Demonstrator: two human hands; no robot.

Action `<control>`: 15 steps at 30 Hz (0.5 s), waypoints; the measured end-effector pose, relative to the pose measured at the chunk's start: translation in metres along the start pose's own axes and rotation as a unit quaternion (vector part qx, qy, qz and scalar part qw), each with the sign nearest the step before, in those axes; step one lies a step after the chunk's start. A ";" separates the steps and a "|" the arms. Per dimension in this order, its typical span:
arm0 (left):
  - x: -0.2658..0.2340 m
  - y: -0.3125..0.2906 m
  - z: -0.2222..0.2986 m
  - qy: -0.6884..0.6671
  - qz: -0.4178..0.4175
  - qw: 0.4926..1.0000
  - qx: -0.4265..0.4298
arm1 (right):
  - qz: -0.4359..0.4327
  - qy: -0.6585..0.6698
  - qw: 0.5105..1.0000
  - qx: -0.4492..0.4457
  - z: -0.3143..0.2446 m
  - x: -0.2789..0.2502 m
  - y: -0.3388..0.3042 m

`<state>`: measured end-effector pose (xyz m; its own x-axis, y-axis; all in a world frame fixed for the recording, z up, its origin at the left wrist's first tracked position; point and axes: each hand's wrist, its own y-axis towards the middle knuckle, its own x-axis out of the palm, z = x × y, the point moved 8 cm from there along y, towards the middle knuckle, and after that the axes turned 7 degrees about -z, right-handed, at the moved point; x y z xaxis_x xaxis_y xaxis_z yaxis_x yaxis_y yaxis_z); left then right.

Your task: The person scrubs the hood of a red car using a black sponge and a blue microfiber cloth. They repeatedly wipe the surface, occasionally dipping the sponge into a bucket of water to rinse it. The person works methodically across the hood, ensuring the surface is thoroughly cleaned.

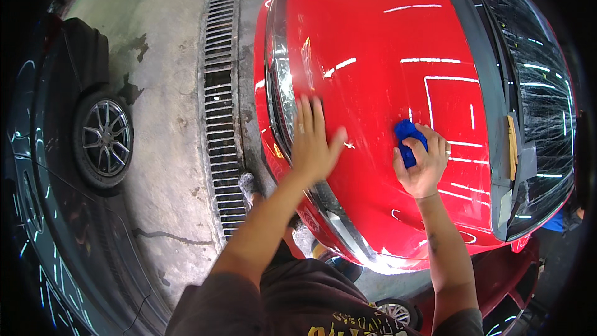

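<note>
A glossy red car hood (pixel 373 37) spreads out in front of me. My right hand (pixel 426 162) presses a crumpled blue cloth (pixel 410 140) against the paint, its fingers curled round it. Nearer the hood's front edge, my left hand (pixel 314 140) lies on the red surface with its fingers stretched and the thumb apart, holding nothing. The part of the cloth under my right palm is hidden.
A dark car (pixel 56 168) with a spoked wheel (pixel 107 137) stands at the left. A slotted drain grate (pixel 222 118) runs along the concrete floor (pixel 168 93). The red car's windshield (pixel 541 99) is streaked. A dark red car (pixel 497 270) stands at lower right.
</note>
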<state>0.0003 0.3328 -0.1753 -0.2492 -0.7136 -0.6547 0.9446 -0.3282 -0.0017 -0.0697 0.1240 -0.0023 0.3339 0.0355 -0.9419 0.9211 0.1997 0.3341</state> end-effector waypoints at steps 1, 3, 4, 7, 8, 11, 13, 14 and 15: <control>-0.022 0.039 -0.016 -0.029 0.025 0.999 -0.004 | 0.003 0.003 1.000 -0.006 -0.004 0.001 0.002; -0.058 0.108 -0.053 -0.023 0.025 0.998 -0.050 | 0.010 0.012 1.000 -0.026 -0.013 0.002 0.012; -0.065 0.121 -0.058 -0.020 0.027 0.998 -0.061 | 0.018 0.010 0.999 -0.031 -0.016 0.001 0.013; -0.022 0.056 -0.014 -0.057 0.074 0.994 -0.051 | 0.005 0.002 1.000 -0.016 -0.008 0.000 0.006; 0.000 0.013 0.013 -0.046 0.060 0.997 -0.035 | 0.000 0.002 1.000 -0.009 -0.004 -0.001 0.003; 0.057 -0.106 0.053 -0.035 0.002 0.999 0.002 | -0.002 0.004 1.000 -0.001 -0.001 -0.002 0.001; 0.031 -0.058 0.044 0.009 0.021 1.000 0.012 | -0.001 0.003 1.000 0.001 0.001 -0.004 -0.003; 0.010 -0.017 0.033 0.033 0.034 0.999 0.016 | 0.002 0.005 1.000 -0.001 0.001 -0.003 -0.001; -0.013 0.031 0.017 0.011 0.036 0.999 -0.001 | 0.010 0.002 1.000 -0.007 -0.001 -0.003 0.002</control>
<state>0.0288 0.3213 -0.1542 -0.1767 -0.7213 -0.6697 0.9601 -0.2763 0.0442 -0.0689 0.1257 0.0013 0.3508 0.0435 -0.9354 0.9115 0.2133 0.3517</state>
